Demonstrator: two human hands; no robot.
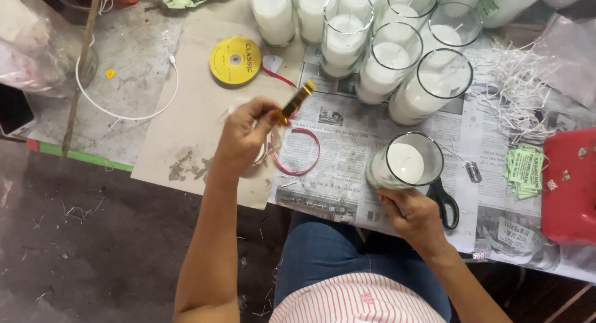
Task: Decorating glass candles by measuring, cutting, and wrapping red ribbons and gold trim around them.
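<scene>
Two hands grip: left hand [245, 136] an amber lighter [293, 103], right hand [413, 214] a candle glass [406, 163] beside scissors [444, 200].

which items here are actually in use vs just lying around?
In use: left hand holding amber tube; right hand steadying glass candle; red ribbon.
Lying about: scissors, yellow spool, white cable, red box, green tags.
</scene>
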